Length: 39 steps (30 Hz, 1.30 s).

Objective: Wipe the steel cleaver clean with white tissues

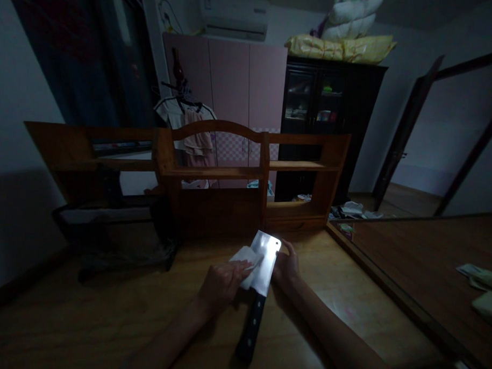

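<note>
A cleaver (266,263) with a shiny broad blade and a black riveted handle is tilted above the wooden surface, its handle toward me. My right hand (287,265) grips the blade from its right edge near the far end, by the small hole; part of those fingers is hidden behind the blade. My left hand (225,280) is closed on a white tissue (247,255) and presses it against the left side of the blade. Some of the tissue hangs below the left fingers.
A wooden shelf unit (214,171) stands across the far side of the wooden surface (177,316). At the left is a dark-framed bag-like object (119,234). To the right, a raised edge (380,280) borders a lower brown floor or platform with crumpled cloth (487,284).
</note>
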Each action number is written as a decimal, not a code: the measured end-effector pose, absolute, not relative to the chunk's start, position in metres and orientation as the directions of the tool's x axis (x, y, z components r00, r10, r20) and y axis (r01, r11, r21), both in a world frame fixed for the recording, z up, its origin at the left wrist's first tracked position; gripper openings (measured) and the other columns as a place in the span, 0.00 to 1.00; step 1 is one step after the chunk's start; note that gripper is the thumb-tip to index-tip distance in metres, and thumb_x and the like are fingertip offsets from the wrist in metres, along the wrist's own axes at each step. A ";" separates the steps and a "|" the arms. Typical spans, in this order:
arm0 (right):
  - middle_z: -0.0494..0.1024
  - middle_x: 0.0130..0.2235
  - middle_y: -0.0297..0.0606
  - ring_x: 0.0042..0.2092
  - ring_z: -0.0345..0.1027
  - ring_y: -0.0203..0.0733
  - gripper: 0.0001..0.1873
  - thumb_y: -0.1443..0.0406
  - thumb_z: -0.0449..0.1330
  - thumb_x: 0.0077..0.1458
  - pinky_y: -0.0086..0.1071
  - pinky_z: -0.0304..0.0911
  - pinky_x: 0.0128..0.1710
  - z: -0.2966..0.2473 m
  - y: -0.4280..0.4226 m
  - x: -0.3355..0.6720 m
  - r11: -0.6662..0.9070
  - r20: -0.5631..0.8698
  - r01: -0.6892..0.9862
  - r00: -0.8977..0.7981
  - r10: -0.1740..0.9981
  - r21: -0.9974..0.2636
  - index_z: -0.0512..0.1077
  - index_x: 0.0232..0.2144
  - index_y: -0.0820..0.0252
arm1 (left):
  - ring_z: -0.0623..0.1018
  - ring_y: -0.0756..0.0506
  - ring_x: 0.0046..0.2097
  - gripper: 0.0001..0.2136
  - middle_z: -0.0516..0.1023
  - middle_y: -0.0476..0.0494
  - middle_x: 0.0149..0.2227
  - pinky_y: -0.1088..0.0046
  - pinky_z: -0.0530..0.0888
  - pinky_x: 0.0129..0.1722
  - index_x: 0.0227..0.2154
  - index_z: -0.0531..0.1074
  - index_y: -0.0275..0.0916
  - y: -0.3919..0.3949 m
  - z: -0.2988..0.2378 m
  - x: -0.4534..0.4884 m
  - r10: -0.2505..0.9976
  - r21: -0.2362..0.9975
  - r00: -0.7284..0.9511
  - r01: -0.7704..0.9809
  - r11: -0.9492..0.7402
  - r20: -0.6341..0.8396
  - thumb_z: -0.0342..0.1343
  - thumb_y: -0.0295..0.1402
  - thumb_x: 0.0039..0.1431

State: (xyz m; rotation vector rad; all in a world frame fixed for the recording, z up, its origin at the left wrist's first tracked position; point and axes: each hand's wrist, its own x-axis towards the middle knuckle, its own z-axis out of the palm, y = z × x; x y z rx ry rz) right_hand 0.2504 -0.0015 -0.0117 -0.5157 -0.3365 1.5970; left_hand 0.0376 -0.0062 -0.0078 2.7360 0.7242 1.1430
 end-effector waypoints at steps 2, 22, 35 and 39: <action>0.78 0.25 0.43 0.28 0.73 0.48 0.17 0.55 0.54 0.53 0.40 0.69 0.33 -0.010 -0.002 0.250 -0.123 -0.148 -0.851 -0.054 0.987 -0.511 0.72 0.29 0.65 | 0.76 0.46 0.53 0.19 0.77 0.46 0.51 0.64 0.71 0.55 0.48 0.75 0.43 -0.001 -0.008 0.034 0.489 0.271 0.555 0.429 -0.861 0.673 0.39 0.25 0.66; 0.76 0.22 0.39 0.24 0.70 0.43 0.15 0.56 0.55 0.52 0.35 0.66 0.28 -0.013 0.000 0.249 -0.124 -0.159 -0.843 -0.046 0.986 -0.524 0.71 0.26 0.62 | 0.72 0.46 0.57 0.19 0.74 0.44 0.54 0.63 0.70 0.57 0.53 0.71 0.41 -0.012 0.000 0.044 0.354 0.122 0.748 0.348 -0.929 0.561 0.38 0.27 0.68; 0.78 0.24 0.40 0.25 0.71 0.43 0.13 0.59 0.56 0.53 0.34 0.68 0.30 -0.003 -0.007 0.247 -0.134 -0.177 -0.848 -0.048 0.983 -0.512 0.72 0.30 0.64 | 0.68 0.45 0.60 0.20 0.71 0.41 0.57 0.61 0.66 0.60 0.56 0.66 0.37 -0.020 0.002 0.043 0.259 0.037 0.723 0.308 -0.951 0.641 0.41 0.24 0.65; 0.76 0.22 0.39 0.23 0.70 0.42 0.11 0.59 0.57 0.52 0.34 0.67 0.27 -0.010 -0.003 0.247 -0.081 -0.156 -0.827 0.009 0.988 -0.556 0.71 0.27 0.61 | 0.73 0.47 0.56 0.18 0.75 0.42 0.53 0.66 0.69 0.58 0.53 0.70 0.38 -0.025 0.006 0.051 0.243 0.058 0.797 0.254 -0.966 0.553 0.41 0.26 0.66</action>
